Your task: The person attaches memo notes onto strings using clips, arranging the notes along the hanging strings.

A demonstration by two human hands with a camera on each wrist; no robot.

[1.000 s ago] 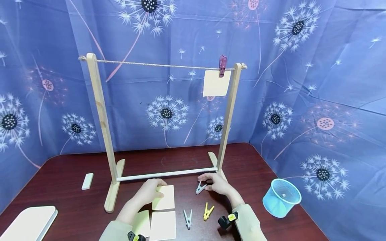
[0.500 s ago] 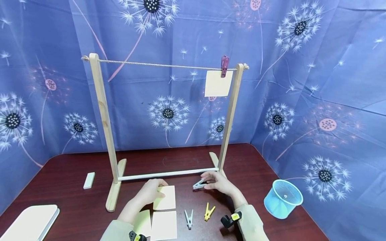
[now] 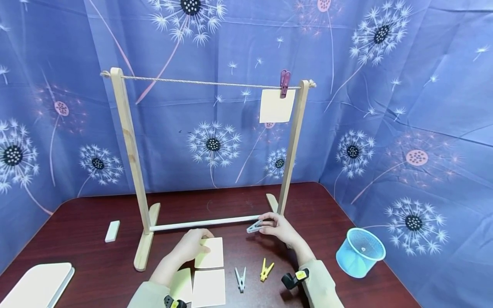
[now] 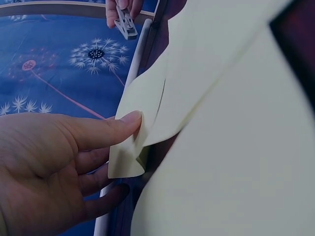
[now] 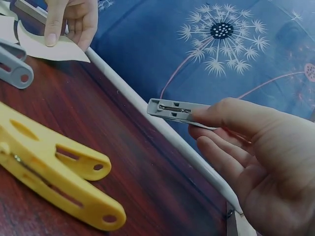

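My left hand (image 3: pixel 189 245) pinches the edge of a pale yellow paper square (image 3: pixel 214 254) between thumb and fingers; that corner is bent up in the left wrist view. Two more squares lie beside it, a near paper square (image 3: pixel 209 290) and a left one (image 3: pixel 182 286) partly behind my forearm. In my right hand (image 3: pixel 280 230), a grey clothespin (image 5: pixel 170 110) is held by its handle end, thumb against fingers, above the table close to the white bar. A second grey clothespin (image 3: pixel 240 280) and a yellow clothespin (image 3: pixel 265 270) lie nearer on the table.
A wooden frame (image 3: pixel 130 145) carries a rope (image 3: pixel 200 82), where a purple clothespin (image 3: pixel 284 84) clips a paper square (image 3: pixel 274 109) at the right end. A white bar (image 3: pixel 208 222) joins its feet. Blue mesh basket (image 3: pixel 358 256) right; white block (image 3: pixel 112 231) and white case (image 3: pixel 38 284) left.
My right hand has raised the grey clothespin from the table, turning it sideways and moving it back toward the white bar. The left hand keeps its place on the paper.
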